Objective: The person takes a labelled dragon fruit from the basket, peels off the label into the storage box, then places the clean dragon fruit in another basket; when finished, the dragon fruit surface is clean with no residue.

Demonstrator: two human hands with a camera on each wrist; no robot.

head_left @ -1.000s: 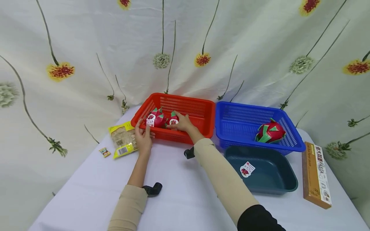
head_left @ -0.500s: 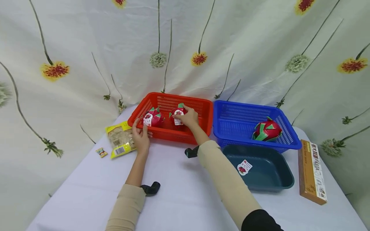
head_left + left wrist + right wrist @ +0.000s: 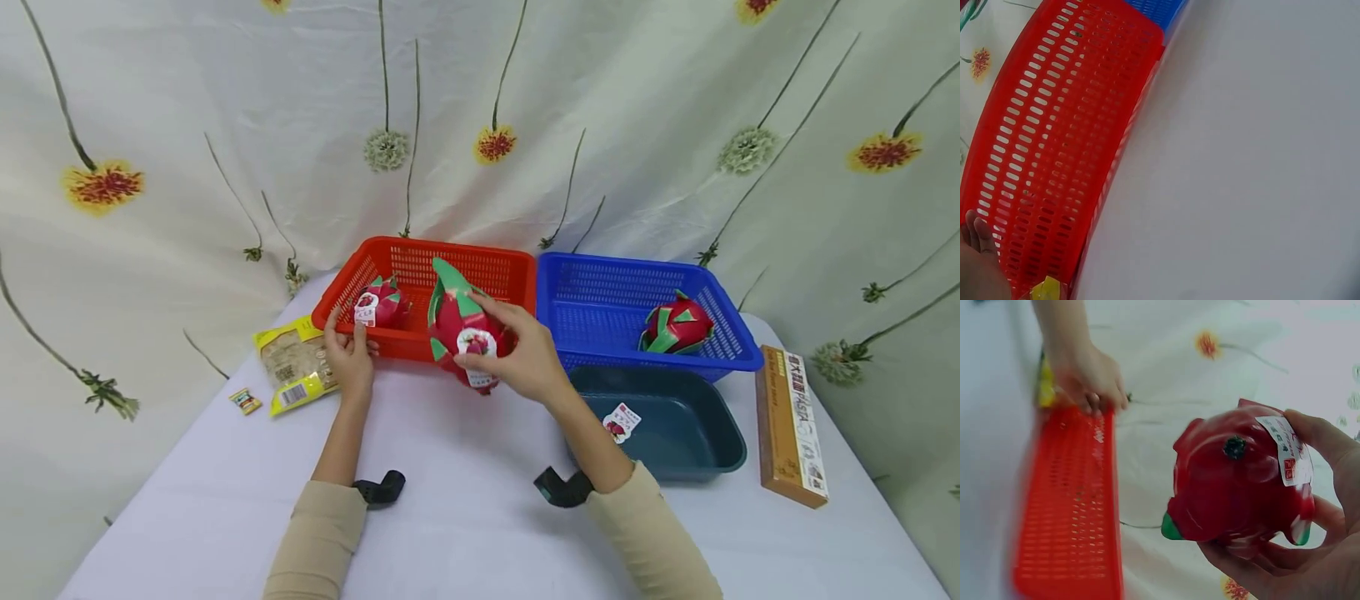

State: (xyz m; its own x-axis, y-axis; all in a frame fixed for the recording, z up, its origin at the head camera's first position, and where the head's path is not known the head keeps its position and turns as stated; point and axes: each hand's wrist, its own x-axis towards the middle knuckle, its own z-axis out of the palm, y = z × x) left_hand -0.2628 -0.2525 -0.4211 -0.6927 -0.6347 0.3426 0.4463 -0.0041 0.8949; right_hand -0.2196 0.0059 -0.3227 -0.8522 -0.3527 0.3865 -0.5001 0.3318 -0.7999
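Head view: clasping dragon fruit [image 3: 448, 323] in right grip [image 3: 527, 350], holding red basket [image 3: 457, 247] at eight o'clock with left grip [image 3: 352, 362], seemingly steadying it.

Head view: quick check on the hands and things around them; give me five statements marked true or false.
1. A dragon fruit sits in the blue basket. True.
2. The left hand holds the blue basket. False: it holds the red basket.
3. The right hand holds a stickered dragon fruit. True.
4. A sticker lies in the dark tray. True.
5. The pasta box lies left of the red basket. False: it lies right of the dark tray.
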